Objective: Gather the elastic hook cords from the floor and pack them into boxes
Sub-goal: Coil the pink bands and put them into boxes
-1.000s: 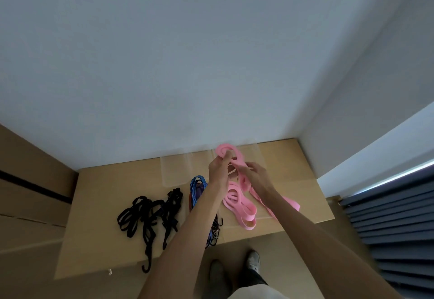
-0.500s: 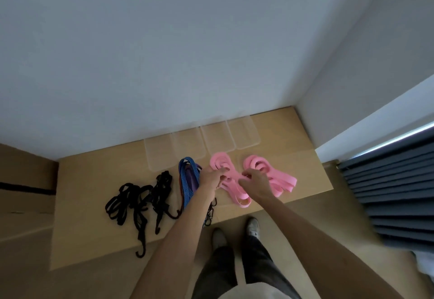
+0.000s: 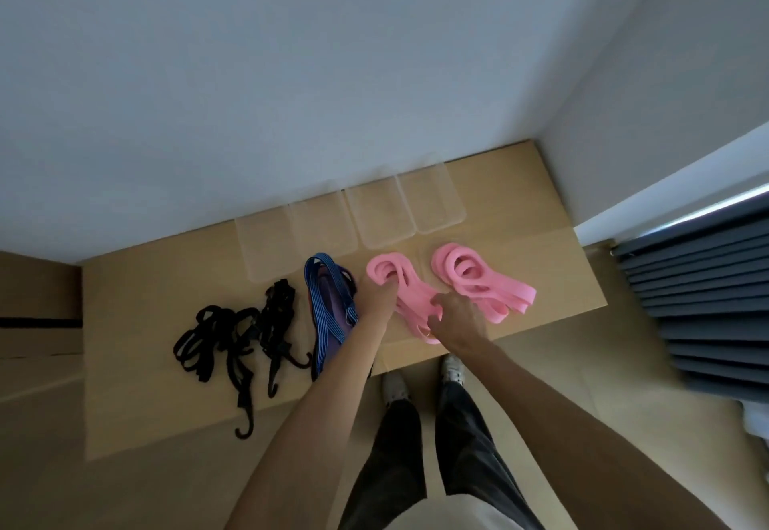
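Head view: I look down at a low wooden platform (image 3: 553, 280) by the wall; my feet stand just in front of it.
Left hand: my left hand (image 3: 374, 298) is on the left pink bundle (image 3: 399, 284), fingers curled into its coiled end. I judge that it grips the bands.
Right hand: my right hand (image 3: 457, 317) is on the tail of the same bundle, fingers bent down over the bands. Pinching or only pressing, I cannot tell.
Other cords: a second pink bundle (image 3: 478, 284) lies just to the right, apart from my hands. A blue striped cord (image 3: 328, 309) lies just left of my left hand. Two black hook cords (image 3: 233, 334) lie further left, their hooks toward me.
Boxes: four clear plastic boxes (image 3: 378, 217) stand in a row against the wall, just behind the cords. All look empty.
Handling: the pink bands look flat, soft and light. I think they will spring open if I let go, so the best hold is around the whole coil, not one strand.
Direction: the held bundle runs slanted, coiled end toward the boxes, loose tail toward me and to the right. The blue cord runs nearly straight from the boxes toward me.
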Demonstrator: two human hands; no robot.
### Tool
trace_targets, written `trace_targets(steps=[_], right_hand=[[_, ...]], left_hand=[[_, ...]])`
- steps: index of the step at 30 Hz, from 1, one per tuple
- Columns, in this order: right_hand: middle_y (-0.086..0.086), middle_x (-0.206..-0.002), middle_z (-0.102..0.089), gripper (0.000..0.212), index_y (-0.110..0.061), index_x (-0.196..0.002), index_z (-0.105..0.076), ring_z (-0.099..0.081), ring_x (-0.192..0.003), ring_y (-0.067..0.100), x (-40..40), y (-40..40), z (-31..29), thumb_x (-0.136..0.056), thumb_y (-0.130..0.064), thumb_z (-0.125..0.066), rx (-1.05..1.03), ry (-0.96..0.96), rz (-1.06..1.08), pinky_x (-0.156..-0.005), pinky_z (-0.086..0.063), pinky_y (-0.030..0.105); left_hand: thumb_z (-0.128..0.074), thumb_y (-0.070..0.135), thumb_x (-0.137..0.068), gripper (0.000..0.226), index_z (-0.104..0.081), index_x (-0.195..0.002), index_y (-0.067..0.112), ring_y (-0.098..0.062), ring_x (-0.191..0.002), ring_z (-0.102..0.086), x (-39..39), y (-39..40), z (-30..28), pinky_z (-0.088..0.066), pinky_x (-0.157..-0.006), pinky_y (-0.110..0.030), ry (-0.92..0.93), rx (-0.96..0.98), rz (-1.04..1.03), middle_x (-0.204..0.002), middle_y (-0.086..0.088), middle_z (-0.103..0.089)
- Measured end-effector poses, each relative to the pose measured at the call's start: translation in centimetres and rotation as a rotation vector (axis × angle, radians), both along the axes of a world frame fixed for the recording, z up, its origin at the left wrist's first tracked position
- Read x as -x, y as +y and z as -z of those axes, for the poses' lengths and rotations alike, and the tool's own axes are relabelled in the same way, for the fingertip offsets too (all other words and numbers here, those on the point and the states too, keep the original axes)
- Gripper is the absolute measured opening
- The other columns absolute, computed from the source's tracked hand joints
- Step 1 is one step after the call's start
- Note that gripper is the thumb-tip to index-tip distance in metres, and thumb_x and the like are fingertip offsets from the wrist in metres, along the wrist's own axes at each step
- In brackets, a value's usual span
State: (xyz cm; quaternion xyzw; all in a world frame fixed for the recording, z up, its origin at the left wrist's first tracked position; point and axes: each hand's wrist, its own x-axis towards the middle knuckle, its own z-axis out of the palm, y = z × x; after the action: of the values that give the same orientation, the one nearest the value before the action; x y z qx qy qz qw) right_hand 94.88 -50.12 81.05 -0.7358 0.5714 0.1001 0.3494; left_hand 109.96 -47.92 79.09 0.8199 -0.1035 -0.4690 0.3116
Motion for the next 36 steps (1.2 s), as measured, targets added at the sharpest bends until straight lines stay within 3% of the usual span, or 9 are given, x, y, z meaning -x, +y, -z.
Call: trace_targets(steps=[3, 6, 9, 12, 15, 20, 23, 29, 36], right_hand=[[0.007, -0.115, -0.072, 0.033, -0.011, -0.122, -0.068, -0.068, -0.097, 0.022, 0.5, -1.1, -1.5, -0.090, -0.015, -0.063, 0.042, -0.049, 0.051, -0.078, -0.051, 0.027], [0.006, -0.110, -0.074, 0.030, -0.013, -0.119, -0.070, -0.064, -0.081, 0.017, 1.6, -2.8, -3.6, -0.089, -0.012, -0.064, 0.081, -0.073, 0.131, -0.072, -0.049, 0.024], [0.005, -0.108, -0.074, 0.026, -0.013, -0.112, -0.073, -0.057, -0.079, 0.014, 2.9, -4.3, -4.9, -0.089, -0.011, -0.062, 0.113, -0.084, 0.224, -0.074, -0.044, 0.021], [0.007, -0.104, -0.073, 0.021, -0.015, -0.103, -0.074, -0.059, -0.081, 0.019, 4.2, -5.3, -5.9, -0.090, -0.012, -0.058, 0.127, -0.084, 0.304, -0.074, -0.048, 0.026], [0.007, -0.106, -0.072, 0.023, -0.013, -0.109, -0.072, -0.061, -0.086, 0.020, 5.0, -6.4, -6.0, -0.091, -0.011, -0.058, 0.116, -0.102, 0.304, -0.075, -0.050, 0.028], [0.004, -0.112, -0.069, 0.030, -0.012, -0.119, -0.065, -0.058, -0.083, 0.012, 5.1, -9.7, -4.6, -0.090, -0.008, -0.059, 0.077, -0.115, 0.288, -0.057, -0.035, 0.015], [0.006, -0.110, -0.067, 0.027, -0.014, -0.116, -0.064, -0.054, -0.080, 0.016, 5.2, -11.0, -3.2, -0.091, -0.009, -0.057, 0.052, -0.024, 0.165, -0.062, -0.038, 0.023], [0.009, -0.112, -0.061, 0.031, -0.015, -0.121, -0.058, -0.054, -0.083, 0.022, 5.2, -12.4, 0.4, -0.090, -0.011, -0.056, -0.026, -0.014, 0.055, -0.068, -0.037, 0.027], [0.008, -0.106, -0.064, 0.025, -0.017, -0.116, -0.060, -0.063, -0.088, 0.026, 4.4, -13.2, 2.6, -0.091, -0.016, -0.059, -0.066, -0.022, 0.027, -0.072, -0.051, 0.034]], left_hand=[[-0.064, 0.026, -0.095, 0.040, -0.056, -0.128, 0.006, -0.026, -0.091, -0.069, 0.1, -0.1, -1.6, -0.060, -0.079, -0.042, -0.106, -0.053, 0.073, -0.112, -0.010, -0.068], [-0.059, 0.020, -0.094, 0.041, -0.048, -0.132, 0.007, -0.023, -0.085, -0.065, 0.4, -0.7, -3.9, -0.055, -0.058, -0.031, -0.224, -0.065, 0.107, -0.116, -0.010, -0.062], [-0.052, 0.015, -0.094, 0.031, -0.055, -0.123, 0.008, -0.020, -0.083, -0.065, 1.2, -1.6, -5.7, -0.056, -0.062, -0.027, -0.287, -0.013, 0.189, -0.112, -0.009, -0.061], [-0.051, 0.018, -0.099, 0.023, -0.060, -0.114, 0.004, -0.022, -0.091, -0.067, 2.3, -2.9, -6.4, -0.048, -0.061, -0.020, -0.259, 0.026, 0.301, -0.108, -0.008, -0.064], [-0.051, 0.018, -0.100, 0.012, -0.058, -0.098, 0.009, -0.012, -0.074, -0.055, 3.7, -4.1, -6.0, -0.038, -0.057, -0.016, -0.174, 0.011, 0.381, -0.088, 0.000, -0.057], [-0.054, 0.012, -0.096, 0.017, -0.054, -0.079, 0.014, -0.016, -0.063, -0.051, 5.7, -6.6, -3.8, -0.048, -0.067, -0.029, -0.067, -0.090, 0.330, -0.074, -0.002, -0.056], [-0.053, 0.011, -0.095, 0.011, -0.056, -0.084, 0.011, -0.015, -0.059, -0.050, 6.8, -7.9, -3.0, -0.044, -0.056, -0.025, 0.007, -0.165, 0.341, -0.074, -0.002, -0.055], [-0.044, 0.004, -0.099, 0.029, -0.046, -0.070, 0.012, -0.014, -0.051, -0.042, 8.5, -9.8, -1.5, -0.031, -0.044, -0.022, -0.054, -0.289, 0.329, -0.066, -0.002, -0.048], [-0.041, 0.018, -0.104, 0.041, -0.043, -0.063, 0.015, -0.019, -0.058, -0.042, 9.4, -9.6, -0.2, -0.036, -0.058, -0.030, -0.178, -0.319, 0.295, -0.062, 0.000, -0.044]])
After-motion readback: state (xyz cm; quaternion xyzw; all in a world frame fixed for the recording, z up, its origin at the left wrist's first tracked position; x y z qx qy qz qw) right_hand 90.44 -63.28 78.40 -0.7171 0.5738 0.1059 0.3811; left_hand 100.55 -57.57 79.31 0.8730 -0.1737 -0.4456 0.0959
